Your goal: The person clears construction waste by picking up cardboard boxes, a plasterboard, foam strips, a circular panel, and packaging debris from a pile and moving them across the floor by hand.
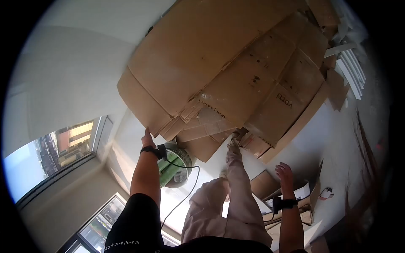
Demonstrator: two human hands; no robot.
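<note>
Large flattened cardboard sheets (181, 63) spread out ahead of me, creased and printed in places. At their near left corner my left hand (147, 138) is closed on the cardboard's edge; some of its fingers are hidden. My right hand (284, 173) is held out on the right, apart from the cardboard, its fingers loosely bent and nothing in them. Smaller torn cardboard pieces (206, 130) lie under the near edge, where one of my shoes (233, 141) touches them. Both wrists carry black straps with a cable.
A round bucket (175, 168) with green material inside stands beside my left forearm. White strips (351, 71) lie at the far right. Several boxes (266, 185) sit below my right hand. A wall (80, 71) with windows (63, 152) runs along the left.
</note>
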